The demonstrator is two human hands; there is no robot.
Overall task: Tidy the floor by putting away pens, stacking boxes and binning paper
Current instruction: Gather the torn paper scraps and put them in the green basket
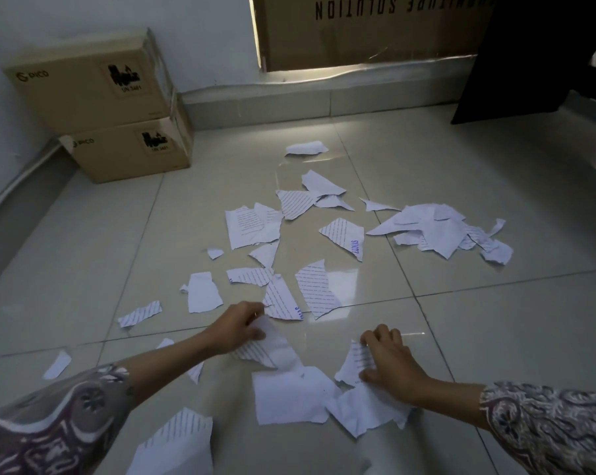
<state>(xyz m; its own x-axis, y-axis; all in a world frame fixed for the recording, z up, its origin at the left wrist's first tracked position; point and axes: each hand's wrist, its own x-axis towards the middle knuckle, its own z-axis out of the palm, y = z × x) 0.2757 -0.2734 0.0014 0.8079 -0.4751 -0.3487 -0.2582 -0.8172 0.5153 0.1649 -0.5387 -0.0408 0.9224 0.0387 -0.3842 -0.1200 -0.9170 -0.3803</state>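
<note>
Left hand (236, 329) has its fingers curled round a printed paper scrap (260, 351); right hand (390, 359) pinches another printed scrap (356, 363) between thumb and curled fingers, both low over the tiled floor (495, 320). Torn paper pieces (433, 228) lie scattered across the tiles ahead, one piece (346, 236) showing purple letters that look like "LUNAS". Two stacked cardboard boxes, upper (87, 84) on lower (132, 150), sit in the left corner, marked "PICO" and "UN 3481"; big carton (365, 32) by the wall reads "SOLUTION" upside down.
</note>
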